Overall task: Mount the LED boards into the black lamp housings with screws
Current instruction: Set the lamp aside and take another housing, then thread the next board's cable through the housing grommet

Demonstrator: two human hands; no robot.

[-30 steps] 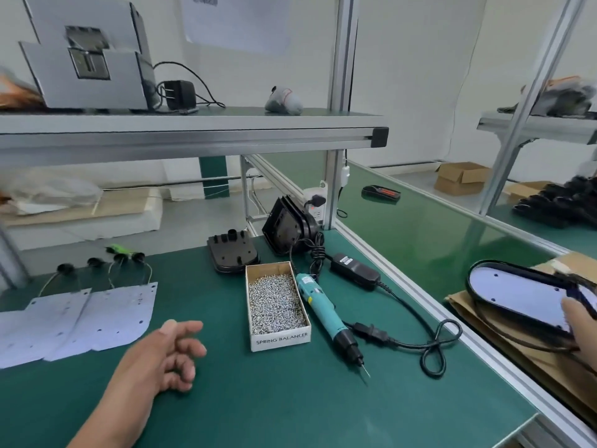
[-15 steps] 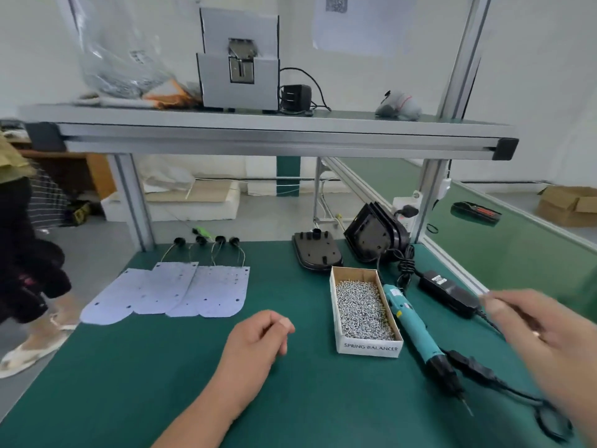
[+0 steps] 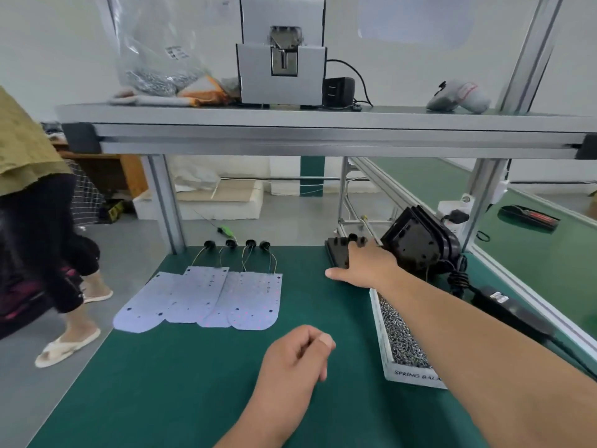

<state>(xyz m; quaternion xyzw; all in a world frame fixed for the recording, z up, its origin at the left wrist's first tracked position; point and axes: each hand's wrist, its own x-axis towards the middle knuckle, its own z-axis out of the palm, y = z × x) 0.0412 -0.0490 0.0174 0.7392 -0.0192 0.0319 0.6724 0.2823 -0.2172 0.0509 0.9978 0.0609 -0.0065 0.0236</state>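
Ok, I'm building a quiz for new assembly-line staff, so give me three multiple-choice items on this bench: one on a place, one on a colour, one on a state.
1. Where is the screw box? A on the upper shelf; B on the mat, at its right side; C on the floor.
2. What colour is the mat? A green; B red; C yellow.
3. What is the left hand doing? A gripping a screwdriver; B pinching a board; C resting curled, holding nothing.
Key: B, it stands on the mat right of the left hand; A, the mat is plainly green; C, its curled fingers enclose nothing.
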